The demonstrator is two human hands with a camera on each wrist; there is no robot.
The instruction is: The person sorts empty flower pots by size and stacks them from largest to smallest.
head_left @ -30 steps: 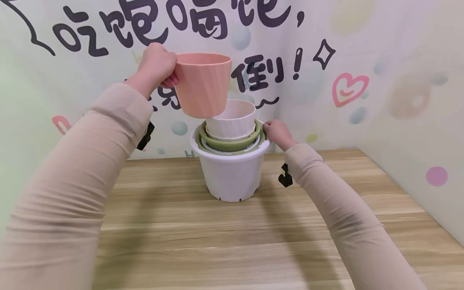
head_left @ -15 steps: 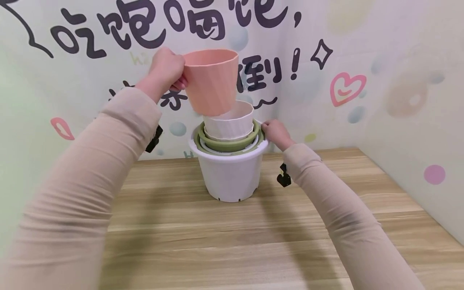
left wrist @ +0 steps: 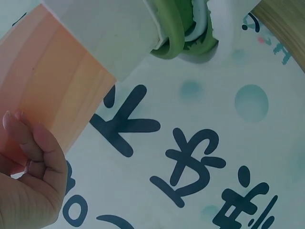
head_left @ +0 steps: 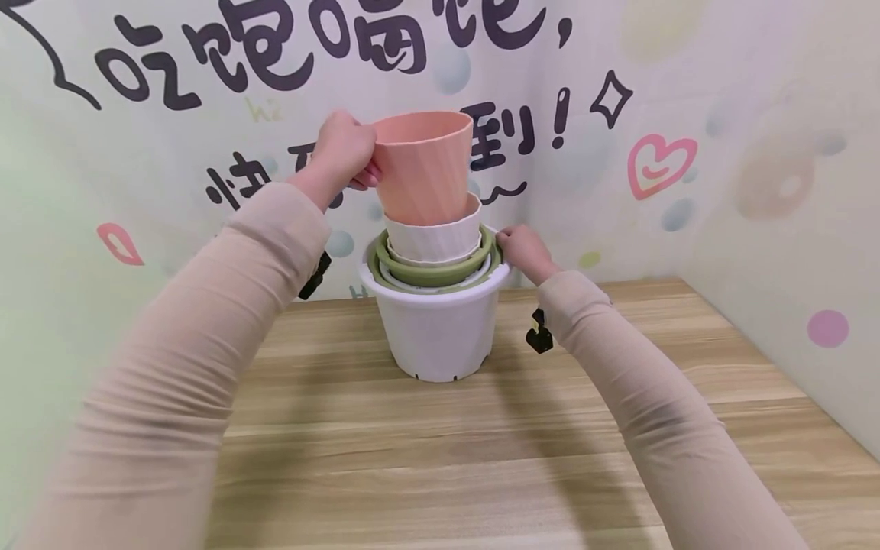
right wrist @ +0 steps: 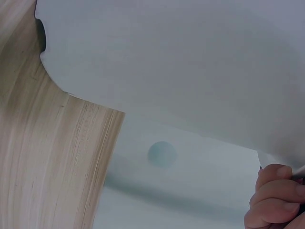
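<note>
In the head view my left hand (head_left: 344,156) holds a pink flower pot (head_left: 428,179) by the left side of its rim, fingers curled against its wall. The pink pot is upright over a smaller white pot (head_left: 436,241), its base overlapping that pot's mouth. This white pot stands inside nested green pots (head_left: 440,273), which sit in a large white flower pot (head_left: 436,336). My right hand (head_left: 525,250) grips the large pot's rim on the right. In the right wrist view, curled fingers (right wrist: 276,198) show at that rim; the thumb is hidden.
The large pot stands on a wood-grain table (head_left: 440,466) near its back edge. Behind it hangs a white backdrop (head_left: 584,183) with black lettering and coloured dots. A plain side panel of the backdrop rises along the table's right edge.
My left hand has carried the pink pot to the right and, in the last half second, down onto or into the white pot's mouth. The right hand has kept its grip on the large pot.
</note>
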